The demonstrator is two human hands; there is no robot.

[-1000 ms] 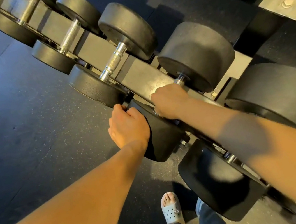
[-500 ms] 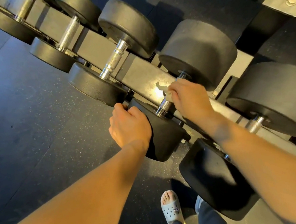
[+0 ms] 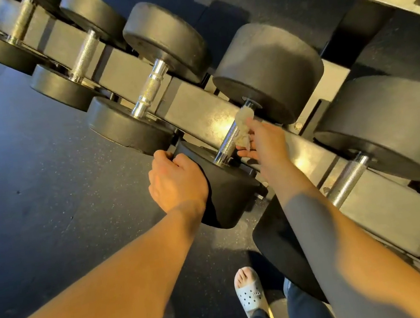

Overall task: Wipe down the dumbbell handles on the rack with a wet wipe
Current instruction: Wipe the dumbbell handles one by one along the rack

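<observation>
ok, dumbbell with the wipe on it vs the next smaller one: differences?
The wiped dumbbell has bigger heads than the smaller dumbbell. Its handle has the wet wipe pressed on by the right hand; the smaller dumbbell's handle is bare. The left hand grips the wiped dumbbell's near head; the smaller dumbbell is untouched. Both: black heads, knurled chrome handles, lying across the rack.

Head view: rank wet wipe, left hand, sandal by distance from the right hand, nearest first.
1. wet wipe: held in the right hand, against the handle.
2. left hand: to the left, gripping the same dumbbell's near head.
3. sandal: lowest, on the floor.
</observation>
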